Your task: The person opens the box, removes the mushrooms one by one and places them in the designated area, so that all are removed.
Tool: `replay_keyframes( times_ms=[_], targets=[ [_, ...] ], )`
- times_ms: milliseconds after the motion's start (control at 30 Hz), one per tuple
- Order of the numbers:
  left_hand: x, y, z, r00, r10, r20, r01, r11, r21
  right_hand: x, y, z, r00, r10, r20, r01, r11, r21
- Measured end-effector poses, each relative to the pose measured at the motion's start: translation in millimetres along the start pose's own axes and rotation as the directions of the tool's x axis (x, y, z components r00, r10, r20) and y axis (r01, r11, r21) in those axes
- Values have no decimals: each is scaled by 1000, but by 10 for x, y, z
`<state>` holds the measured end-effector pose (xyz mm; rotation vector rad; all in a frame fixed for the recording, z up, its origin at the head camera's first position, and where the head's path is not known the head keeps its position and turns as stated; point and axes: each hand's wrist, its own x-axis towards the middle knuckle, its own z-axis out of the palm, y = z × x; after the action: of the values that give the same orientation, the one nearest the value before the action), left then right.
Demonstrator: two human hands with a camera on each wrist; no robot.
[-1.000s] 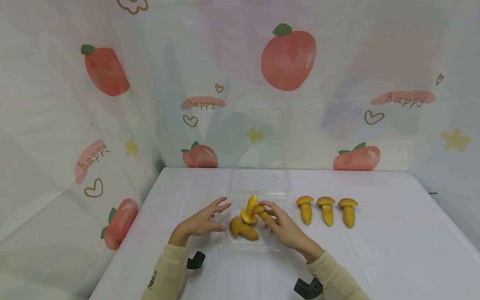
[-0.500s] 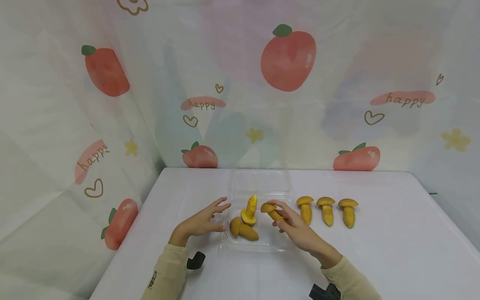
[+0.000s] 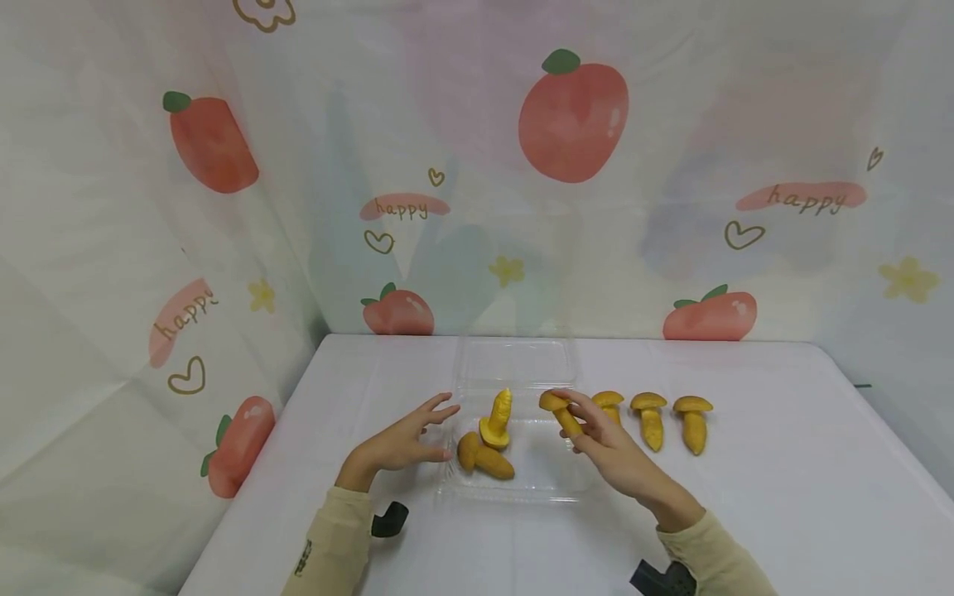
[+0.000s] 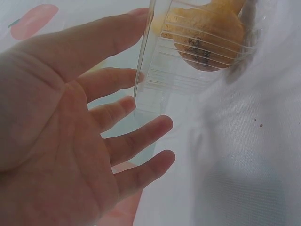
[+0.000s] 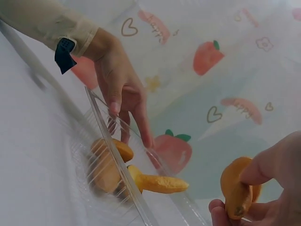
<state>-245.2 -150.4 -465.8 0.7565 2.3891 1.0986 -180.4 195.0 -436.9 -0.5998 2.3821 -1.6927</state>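
Observation:
My right hand (image 3: 617,459) pinches a yellow-brown mushroom (image 3: 554,402) between thumb and fingers, cap to the left, above the right part of a clear plastic clamshell box (image 3: 514,497). Inside that box, toward its left, lie two more mushrooms: one stands on its cap with the stem (image 3: 502,410) up, and the other (image 3: 492,462) lies on its side. My left hand (image 4: 70,136) is spread at the box's left wall; in the left wrist view its thumb and some fingertips meet the clear rim, while the lower fingers reach past it.
To the right of the box, three mushrooms form a row on the white tablecloth: one (image 3: 608,399) partly behind my right hand, a middle one (image 3: 649,420) and an end one (image 3: 694,424). The box's lid (image 3: 514,362) lies back toward the printed curtain (image 3: 462,273).
My right hand has moved to the right with the mushroom, away from the two in the box. The left hand has stayed in place.

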Motion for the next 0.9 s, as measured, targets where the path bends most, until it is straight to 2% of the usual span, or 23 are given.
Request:
replay_keyframes(
  times_ms=[300, 533, 767, 900],
  targets=[
    [-1, -19, 1, 1000, 9, -4, -9, 1000, 3, -56, -18, -117, 998, -6, -65, 3, 999, -48],
    [7, -31, 2, 1000, 8, -1, -8, 1000, 9, -68, 14, -206, 995, -51, -89, 47, 998, -38],
    [13, -26, 3, 1000, 2, -6, -2, 1000, 9, -101, 11, -331, 990, -15, -137, 3, 996, -90],
    [9, -24, 5, 1000, -6, -8, 6, 1000, 4, -108, 32, -399, 985, -52, -167, 33, 992, -119]
  ],
)
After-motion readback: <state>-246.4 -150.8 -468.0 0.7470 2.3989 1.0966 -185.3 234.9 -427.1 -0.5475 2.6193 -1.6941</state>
